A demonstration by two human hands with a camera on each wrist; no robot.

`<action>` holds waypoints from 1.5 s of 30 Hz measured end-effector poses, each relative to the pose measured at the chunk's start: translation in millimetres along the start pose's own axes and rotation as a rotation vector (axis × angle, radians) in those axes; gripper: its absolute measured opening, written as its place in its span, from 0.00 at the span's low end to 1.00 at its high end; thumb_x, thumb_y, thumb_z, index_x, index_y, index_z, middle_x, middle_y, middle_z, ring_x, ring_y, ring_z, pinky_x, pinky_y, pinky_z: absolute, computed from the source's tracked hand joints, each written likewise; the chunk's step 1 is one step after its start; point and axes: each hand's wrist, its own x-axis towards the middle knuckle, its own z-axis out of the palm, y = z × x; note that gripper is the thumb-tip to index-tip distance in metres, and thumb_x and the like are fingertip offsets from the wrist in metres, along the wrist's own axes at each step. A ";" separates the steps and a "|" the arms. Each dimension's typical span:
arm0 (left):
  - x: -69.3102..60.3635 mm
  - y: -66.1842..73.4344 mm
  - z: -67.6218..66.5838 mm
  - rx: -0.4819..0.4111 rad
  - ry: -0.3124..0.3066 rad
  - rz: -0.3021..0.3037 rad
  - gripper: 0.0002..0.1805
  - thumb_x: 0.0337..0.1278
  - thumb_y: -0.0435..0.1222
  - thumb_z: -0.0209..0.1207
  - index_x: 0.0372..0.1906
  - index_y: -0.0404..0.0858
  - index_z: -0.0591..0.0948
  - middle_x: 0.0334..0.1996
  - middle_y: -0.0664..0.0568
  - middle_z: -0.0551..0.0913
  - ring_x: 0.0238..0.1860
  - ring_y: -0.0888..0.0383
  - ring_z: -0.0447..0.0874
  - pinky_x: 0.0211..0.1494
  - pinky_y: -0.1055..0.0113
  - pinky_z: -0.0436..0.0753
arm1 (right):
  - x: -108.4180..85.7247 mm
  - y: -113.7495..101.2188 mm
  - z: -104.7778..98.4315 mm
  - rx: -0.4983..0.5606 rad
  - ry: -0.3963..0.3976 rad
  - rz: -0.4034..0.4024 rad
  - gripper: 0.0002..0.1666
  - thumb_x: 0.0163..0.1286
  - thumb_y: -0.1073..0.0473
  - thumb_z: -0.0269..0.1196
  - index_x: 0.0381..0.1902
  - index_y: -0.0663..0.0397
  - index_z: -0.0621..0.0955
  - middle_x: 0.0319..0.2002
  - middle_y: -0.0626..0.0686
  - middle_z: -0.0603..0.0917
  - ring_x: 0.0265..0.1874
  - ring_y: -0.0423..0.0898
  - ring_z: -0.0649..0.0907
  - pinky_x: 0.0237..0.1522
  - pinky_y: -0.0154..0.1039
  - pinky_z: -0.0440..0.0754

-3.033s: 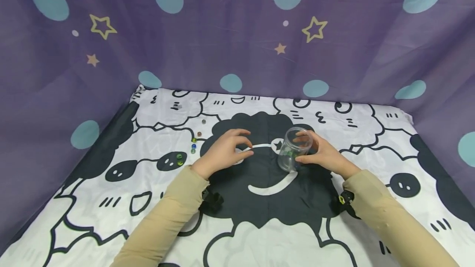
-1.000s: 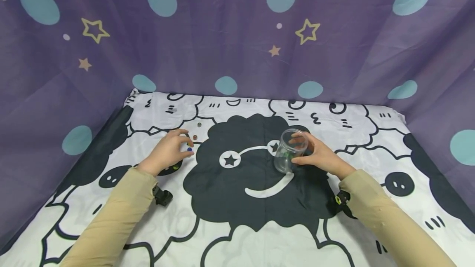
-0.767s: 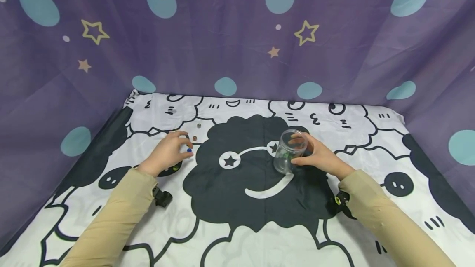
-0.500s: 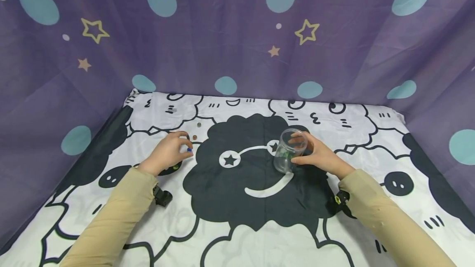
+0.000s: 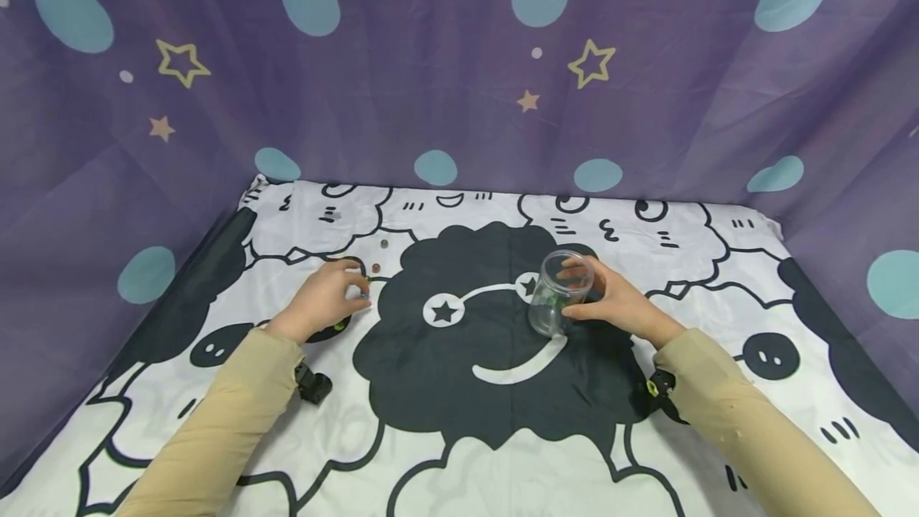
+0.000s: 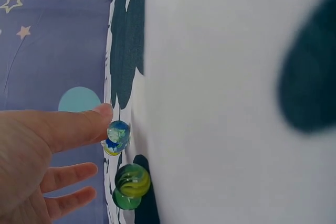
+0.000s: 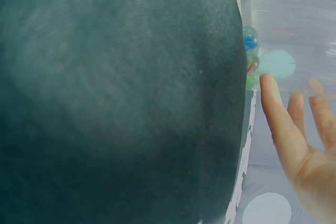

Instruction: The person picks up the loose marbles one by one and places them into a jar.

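Jar (image 5: 551, 298) gripped by right hand (image 5: 621, 303); blue marble (image 7: 250, 39) inside shows only in right-wrist view; left hand's (image 5: 321, 301) pinch unclear.

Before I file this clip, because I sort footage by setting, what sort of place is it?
Probably a small curtained-off filming booth: a patterned purple curtain hangs behind and along both sides, a cartoon cloth covers the work surface, and a black device sits at each wrist.
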 end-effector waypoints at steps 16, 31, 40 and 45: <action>-10.4 -4.3 4.4 -0.004 0.014 -0.013 0.05 0.50 0.37 0.67 0.30 0.38 0.87 0.56 0.30 0.74 0.58 0.32 0.70 0.59 0.41 0.73 | 3.8 -2.9 3.5 -0.019 -0.008 0.009 0.43 0.57 0.59 0.71 0.67 0.57 0.63 0.62 0.60 0.72 0.61 0.58 0.71 0.53 0.49 0.77; -6.5 -5.1 5.8 0.000 -0.022 -0.029 0.05 0.49 0.37 0.68 0.27 0.38 0.87 0.56 0.31 0.75 0.57 0.33 0.71 0.57 0.42 0.74 | 0.9 -1.0 2.1 -0.012 0.001 0.018 0.42 0.56 0.60 0.71 0.66 0.56 0.64 0.62 0.61 0.71 0.62 0.60 0.71 0.49 0.43 0.80; -5.6 -2.3 2.4 -0.012 -0.017 -0.028 0.05 0.47 0.35 0.69 0.26 0.38 0.87 0.56 0.31 0.75 0.57 0.33 0.71 0.59 0.42 0.73 | -0.4 1.1 0.2 -0.003 0.001 0.010 0.41 0.58 0.60 0.70 0.66 0.56 0.64 0.63 0.62 0.71 0.63 0.60 0.70 0.51 0.45 0.79; -4.8 -1.9 1.9 -0.025 -0.019 -0.030 0.04 0.47 0.35 0.69 0.25 0.39 0.86 0.56 0.31 0.75 0.58 0.33 0.71 0.59 0.42 0.73 | -0.6 1.1 0.3 0.002 0.005 0.017 0.41 0.58 0.60 0.70 0.66 0.55 0.64 0.63 0.62 0.70 0.63 0.60 0.69 0.51 0.46 0.79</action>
